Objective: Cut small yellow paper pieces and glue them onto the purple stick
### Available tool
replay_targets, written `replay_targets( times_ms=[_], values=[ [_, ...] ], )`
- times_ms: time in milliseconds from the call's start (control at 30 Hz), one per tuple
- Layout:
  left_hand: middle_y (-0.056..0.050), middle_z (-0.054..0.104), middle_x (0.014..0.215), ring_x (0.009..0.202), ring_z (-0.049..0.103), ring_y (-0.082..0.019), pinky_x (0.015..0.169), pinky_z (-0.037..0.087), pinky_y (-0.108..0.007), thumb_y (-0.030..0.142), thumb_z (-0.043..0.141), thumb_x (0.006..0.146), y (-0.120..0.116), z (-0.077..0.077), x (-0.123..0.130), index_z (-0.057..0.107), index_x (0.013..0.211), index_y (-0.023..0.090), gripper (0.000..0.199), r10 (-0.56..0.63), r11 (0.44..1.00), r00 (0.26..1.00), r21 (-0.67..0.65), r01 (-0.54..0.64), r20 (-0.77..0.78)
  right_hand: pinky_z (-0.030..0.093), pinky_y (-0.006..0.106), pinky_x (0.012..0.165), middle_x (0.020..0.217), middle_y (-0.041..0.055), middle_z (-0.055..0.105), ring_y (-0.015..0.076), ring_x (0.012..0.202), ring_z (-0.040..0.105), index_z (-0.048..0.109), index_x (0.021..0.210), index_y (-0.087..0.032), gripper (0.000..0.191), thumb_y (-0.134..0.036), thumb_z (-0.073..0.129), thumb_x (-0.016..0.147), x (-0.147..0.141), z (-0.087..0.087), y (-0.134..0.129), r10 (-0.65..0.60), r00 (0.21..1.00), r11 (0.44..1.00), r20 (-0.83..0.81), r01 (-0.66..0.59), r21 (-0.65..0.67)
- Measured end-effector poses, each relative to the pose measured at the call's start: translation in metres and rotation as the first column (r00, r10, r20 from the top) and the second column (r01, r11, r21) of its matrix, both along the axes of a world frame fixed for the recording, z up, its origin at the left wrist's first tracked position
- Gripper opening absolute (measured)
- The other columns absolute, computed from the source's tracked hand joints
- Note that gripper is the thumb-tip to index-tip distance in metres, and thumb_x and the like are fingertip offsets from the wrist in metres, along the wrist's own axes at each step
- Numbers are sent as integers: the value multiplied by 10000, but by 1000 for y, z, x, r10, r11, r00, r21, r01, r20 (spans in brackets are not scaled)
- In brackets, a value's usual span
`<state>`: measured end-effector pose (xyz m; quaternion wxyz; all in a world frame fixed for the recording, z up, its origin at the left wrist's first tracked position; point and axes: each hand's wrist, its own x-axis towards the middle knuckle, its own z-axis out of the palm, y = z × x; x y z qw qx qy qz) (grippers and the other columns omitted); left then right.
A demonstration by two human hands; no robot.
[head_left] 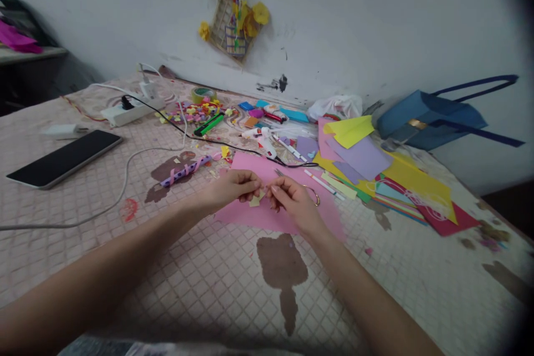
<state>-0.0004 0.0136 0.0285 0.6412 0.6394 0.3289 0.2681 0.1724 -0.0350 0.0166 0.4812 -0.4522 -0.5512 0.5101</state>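
Both hands meet in a pinch over a pink paper sheet [237, 216]. My left hand [240, 184] has thumb and forefinger pressed together, and its fingertips almost touch those of my right hand [290, 196], which is closed the same way. Whatever they pinch is too small to make out. Just below the fingertips shows a small pale yellow paper piece [255, 201]; I cannot tell whether it is held or lies on the sheet. Scissors [317, 199] with a gold-coloured handle lie partly hidden behind my right hand.
Left of the sheet lie a purple spotted roll [186, 171] and a dark-screened phone or tablet [64, 158]. A power strip [133, 112], a glue gun [267, 144], a green cutter [209, 124] and paper cut-outs [196, 111] sit behind. Coloured papers [362, 156] and a blue bag [429, 119] are right.
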Motion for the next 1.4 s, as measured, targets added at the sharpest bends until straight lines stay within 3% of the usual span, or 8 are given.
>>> replay_targets(
  times_ms=[300,533,700,800,933,1000,1167,1400],
  values=[
    [14,511,565,479,425,-57,436,302,-181,412,545,793,-6,4,2,546,688,113,318,-59,997,992,46,64,-111,430,211,486,561,-26,564,87,501,511,630,815,-163,112,-260,575,800,-2,10,-9,-86,982,987,166,62,146],
    [14,529,568,469,432,-53,443,327,-175,407,537,799,-7,2,4,555,697,118,307,-60,991,991,109,73,-122,446,229,528,655,0,607,98,549,543,607,771,-169,88,-203,535,809,-3,21,-15,-165,918,957,360,61,282],
    [20,528,540,470,455,-59,452,343,-172,377,528,814,-8,4,5,555,689,123,284,-25,977,992,205,51,-125,468,236,519,603,-6,587,104,532,548,615,826,-163,134,-245,510,837,0,22,-16,-68,955,982,289,14,186],
    [4,573,579,515,501,-77,496,370,-185,340,524,820,-11,3,5,587,716,132,241,82,922,982,386,-9,-172,474,245,513,584,-5,585,111,522,551,626,822,-163,142,-272,534,828,1,20,-17,-79,960,987,270,38,155],
    [-3,597,610,550,491,-86,526,352,-198,293,549,807,-15,2,6,621,702,146,195,242,764,949,642,-59,-202,484,251,533,611,-4,591,115,545,567,617,775,-179,113,-267,558,815,0,20,-19,-108,953,981,285,56,184],
    [-5,599,610,549,500,-87,523,361,-197,307,541,813,-16,1,7,621,715,144,206,221,786,959,615,-69,-175,492,254,546,617,-3,597,117,557,577,610,775,-180,118,-271,550,820,-1,21,-19,-90,964,983,249,46,178],
    [1,575,568,519,522,-81,497,392,-183,336,546,809,-15,-2,9,593,725,124,233,87,938,993,342,-55,-81,491,238,521,569,-12,595,102,512,567,595,753,-168,140,-286,552,815,-3,20,-19,-95,981,988,169,72,137],
    [2,578,582,526,527,-76,500,401,-179,312,539,813,-15,-8,10,589,734,123,211,101,946,992,317,-71,-80,489,244,490,534,-20,580,99,467,550,560,713,-169,139,-275,557,803,-8,15,-19,-155,975,984,157,137,118]
  ],
)
